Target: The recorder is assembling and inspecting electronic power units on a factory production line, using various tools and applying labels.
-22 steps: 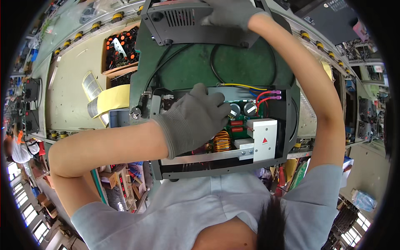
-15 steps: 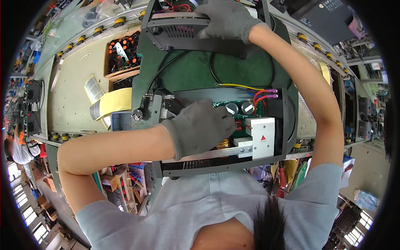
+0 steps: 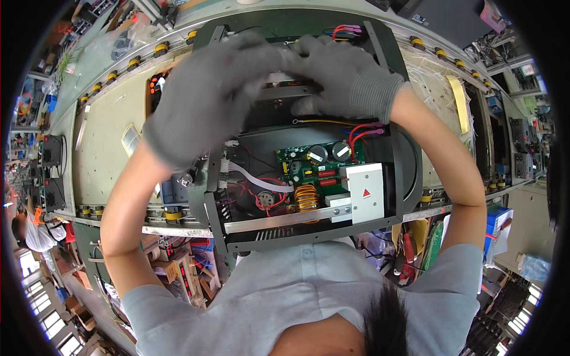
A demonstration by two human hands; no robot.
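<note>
Two black open-topped metal chassis lie one behind the other. The near chassis holds a green circuit board, a copper-wound coil, two round black capacitors and a white metal plate. Red wires and a flat white cable run inside it. My gloved right hand grips the near wall of the far chassis, fingers over the top and thumb in front. My gloved left hand hovers over that chassis's left part; motion smears its fingers. Both hands hide much of the far chassis's inside.
A green work board lies beneath the chassis. At the left are a carton of black parts with orange ends and a blue tray. Roller rails edge the bench; a yellow strip lies at right.
My left hand has left the near chassis, moving up and away to the far one and uncovering coil and wires. The far chassis has come nearer, with my right hand on it.
</note>
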